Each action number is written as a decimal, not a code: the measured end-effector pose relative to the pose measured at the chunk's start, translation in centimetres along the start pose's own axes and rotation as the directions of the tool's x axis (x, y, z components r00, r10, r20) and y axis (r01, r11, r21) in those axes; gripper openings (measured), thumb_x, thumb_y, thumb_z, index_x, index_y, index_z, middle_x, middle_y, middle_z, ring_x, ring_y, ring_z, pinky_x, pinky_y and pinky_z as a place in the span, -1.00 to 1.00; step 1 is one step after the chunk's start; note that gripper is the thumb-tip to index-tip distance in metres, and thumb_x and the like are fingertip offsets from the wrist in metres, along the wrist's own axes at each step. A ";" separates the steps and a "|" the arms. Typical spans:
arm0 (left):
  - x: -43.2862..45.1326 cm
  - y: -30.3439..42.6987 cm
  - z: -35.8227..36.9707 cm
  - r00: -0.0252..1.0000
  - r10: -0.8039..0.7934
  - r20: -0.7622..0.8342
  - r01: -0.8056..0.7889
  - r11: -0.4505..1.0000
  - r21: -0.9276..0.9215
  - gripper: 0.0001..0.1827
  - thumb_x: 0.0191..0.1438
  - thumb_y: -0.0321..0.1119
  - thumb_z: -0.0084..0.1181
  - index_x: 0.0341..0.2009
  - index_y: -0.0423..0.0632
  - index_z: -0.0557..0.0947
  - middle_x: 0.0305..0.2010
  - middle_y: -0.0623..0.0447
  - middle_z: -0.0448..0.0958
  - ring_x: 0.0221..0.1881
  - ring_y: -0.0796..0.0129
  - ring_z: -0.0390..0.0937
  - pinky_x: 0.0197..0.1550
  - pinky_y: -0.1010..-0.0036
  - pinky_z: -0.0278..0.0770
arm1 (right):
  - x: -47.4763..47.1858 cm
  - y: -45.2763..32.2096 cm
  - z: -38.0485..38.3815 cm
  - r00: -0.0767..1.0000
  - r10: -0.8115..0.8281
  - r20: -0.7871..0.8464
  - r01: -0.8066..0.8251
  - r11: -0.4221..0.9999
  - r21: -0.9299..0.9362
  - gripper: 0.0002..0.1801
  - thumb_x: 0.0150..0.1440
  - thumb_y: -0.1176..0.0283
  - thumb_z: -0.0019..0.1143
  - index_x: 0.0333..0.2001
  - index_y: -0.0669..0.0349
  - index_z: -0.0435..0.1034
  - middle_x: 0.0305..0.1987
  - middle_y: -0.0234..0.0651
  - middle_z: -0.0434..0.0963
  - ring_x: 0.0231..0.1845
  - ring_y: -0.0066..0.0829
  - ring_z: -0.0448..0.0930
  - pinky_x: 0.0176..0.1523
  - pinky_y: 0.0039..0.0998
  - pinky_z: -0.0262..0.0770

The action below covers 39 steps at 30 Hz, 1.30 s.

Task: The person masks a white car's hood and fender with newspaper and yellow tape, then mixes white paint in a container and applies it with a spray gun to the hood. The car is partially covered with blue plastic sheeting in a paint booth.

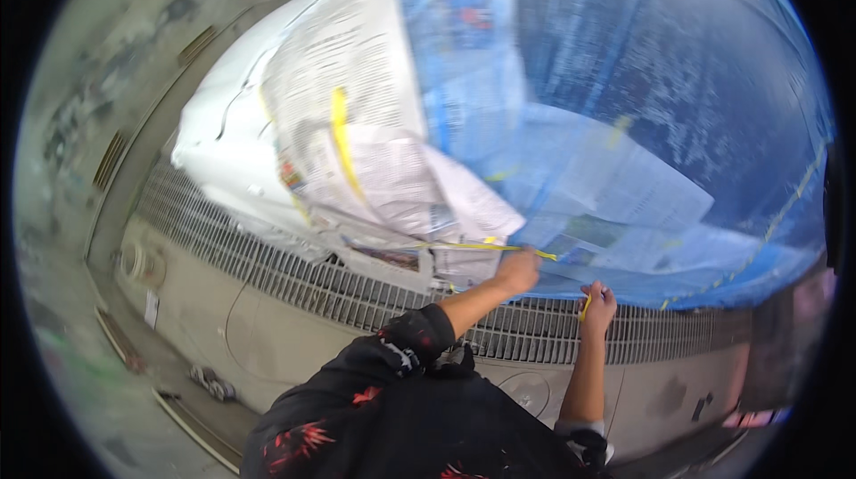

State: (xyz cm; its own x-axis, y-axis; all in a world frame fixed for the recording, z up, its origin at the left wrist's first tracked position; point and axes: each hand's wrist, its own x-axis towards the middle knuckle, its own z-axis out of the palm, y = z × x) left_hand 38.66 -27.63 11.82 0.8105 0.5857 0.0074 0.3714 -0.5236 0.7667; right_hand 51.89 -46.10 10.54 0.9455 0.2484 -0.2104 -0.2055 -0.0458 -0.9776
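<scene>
A car body with a white end (227,104) is masked with printed newspaper (334,51) and blue translucent plastic film (568,57). My left hand (519,271) is at the lower edge of the newspaper, where it meets the film, on a strip of yellow masking tape (468,246) whose end sticks out past the fingers; whether they grip the strip or press it down cannot be told. To the right and a little lower, my right hand (598,308) is closed around a piece or roll of yellow tape (586,308). More yellow tape (344,138) lies across the newspaper.
A metal floor grating (535,332) runs beneath the car's near side. A pale bucket (136,261) stands on the floor at the left, with a thin hose or cable (229,325) near it. A stained wall (87,111) curves along the far left.
</scene>
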 end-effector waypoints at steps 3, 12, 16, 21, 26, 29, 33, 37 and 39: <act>-3.6 1.0 -2.0 0.939 0.077 0.336 0.030 0.952 -0.304 -0.63 0.27 -0.14 -0.08 -0.06 -0.22 0.45 -0.32 -0.15 0.56 -0.39 0.20 0.58 -0.33 0.28 0.51 | -6.9 -2.3 2.6 0.916 -0.172 0.362 0.210 0.975 -0.067 -0.60 0.28 0.30 0.00 0.10 0.34 0.30 -0.40 -0.26 0.59 -0.63 -0.69 0.42 -0.60 -0.62 0.30; -19.4 -6.4 -18.1 0.981 -0.124 -0.149 -0.005 0.754 -0.657 -0.79 0.14 -0.40 0.17 -0.14 -0.21 0.64 -0.41 0.13 0.59 -0.41 0.60 0.45 -0.36 0.61 0.44 | -23.4 -11.3 18.0 0.278 0.112 0.954 0.797 0.527 -0.294 -0.37 0.17 0.43 -0.07 0.35 0.08 0.10 -0.36 -0.13 0.62 -0.43 -0.12 0.61 -0.27 -0.30 0.53; -22.1 -12.4 -22.7 0.817 -0.318 -0.480 -0.075 0.768 -0.636 -0.85 0.20 -0.37 0.07 -0.34 -0.17 0.59 -0.57 0.15 0.49 -0.52 0.59 0.36 -0.48 0.56 0.36 | -27.5 -13.6 24.2 0.160 0.136 0.978 0.905 0.375 -0.200 -0.41 0.18 0.32 -0.02 0.28 0.17 0.13 -0.41 -0.04 0.58 -0.39 0.04 0.59 -0.27 -0.14 0.52; -16.6 -22.8 -29.9 0.418 -0.665 -0.619 -0.197 0.599 -0.777 -0.70 0.30 -0.22 -0.09 -0.45 -0.09 0.44 -0.66 0.18 0.32 -0.64 0.61 0.18 -0.60 0.59 0.22 | -26.2 -24.3 25.5 0.181 0.089 0.980 0.984 -0.012 -0.180 -0.63 0.21 0.23 -0.04 -0.03 0.28 0.32 -0.49 -0.02 0.56 -0.43 0.06 0.58 -0.31 -0.02 0.50; -9.0 -25.7 -28.7 0.369 -0.579 -0.727 -0.142 0.738 -0.660 -0.67 0.27 -0.20 -0.04 -0.42 -0.19 0.51 -0.59 0.11 0.42 -0.60 0.46 0.30 -0.49 0.49 0.31 | -21.7 -30.1 29.1 0.247 -0.190 0.950 0.854 -0.420 -0.306 -0.74 0.20 0.28 0.02 -0.17 0.25 0.34 -0.51 -0.10 0.56 -0.42 -0.05 0.60 -0.33 -0.08 0.48; -7.8 -25.8 -28.9 0.321 -0.492 -0.809 -0.029 0.849 -0.528 -0.60 0.22 -0.15 0.03 -0.38 -0.30 0.58 -0.51 -0.02 0.53 -0.49 0.26 0.41 -0.32 0.36 0.41 | -19.0 -29.2 31.3 0.374 -0.218 0.901 0.827 -0.360 -0.431 -0.72 0.14 0.25 0.11 -0.15 0.17 0.38 -0.39 -0.10 0.59 -0.26 -0.04 0.60 -0.22 -0.09 0.46; -10.7 -22.7 -30.9 0.141 -0.455 -0.879 0.095 0.890 -0.446 -0.59 0.22 -0.16 0.01 -0.15 -0.34 0.52 -0.18 -0.20 0.50 -0.20 0.08 0.43 -0.15 0.25 0.41 | -16.8 -27.3 32.1 0.481 -0.243 0.842 0.820 -0.214 -0.531 -0.71 0.12 0.22 0.15 -0.19 0.19 0.40 -0.37 -0.12 0.60 -0.23 -0.03 0.60 -0.20 -0.08 0.47; -11.8 -12.1 -30.1 0.121 0.093 -0.988 -0.114 0.990 0.079 -0.52 0.16 -0.27 0.06 0.07 -0.34 0.37 0.09 -0.25 0.34 0.11 -0.03 0.31 0.13 0.20 0.31 | -16.7 -27.2 32.6 0.516 -0.333 0.789 0.808 -0.117 -0.578 -0.66 0.08 0.19 0.19 -0.22 0.23 0.40 -0.38 -0.10 0.60 -0.25 -0.01 0.60 -0.21 -0.10 0.48; -10.1 -5.7 -28.4 0.488 0.560 -0.670 -0.391 0.826 0.406 -0.35 0.08 -0.18 0.15 0.17 -0.32 0.33 0.20 -0.25 0.32 0.30 -0.06 0.20 0.35 0.15 0.10 | -16.9 -28.2 32.4 0.450 -0.305 0.839 0.841 -0.170 -0.513 -0.64 0.07 0.19 0.21 -0.21 0.24 0.40 -0.39 -0.08 0.60 -0.27 -0.01 0.60 -0.21 -0.11 0.48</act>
State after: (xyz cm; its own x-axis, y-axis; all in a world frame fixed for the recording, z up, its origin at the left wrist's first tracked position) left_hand 15.49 -12.94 25.59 0.2998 0.4067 0.8630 0.1743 -0.9127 0.3696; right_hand 33.56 -17.64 41.89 0.2763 0.9377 0.2105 0.9600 -0.2796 -0.0145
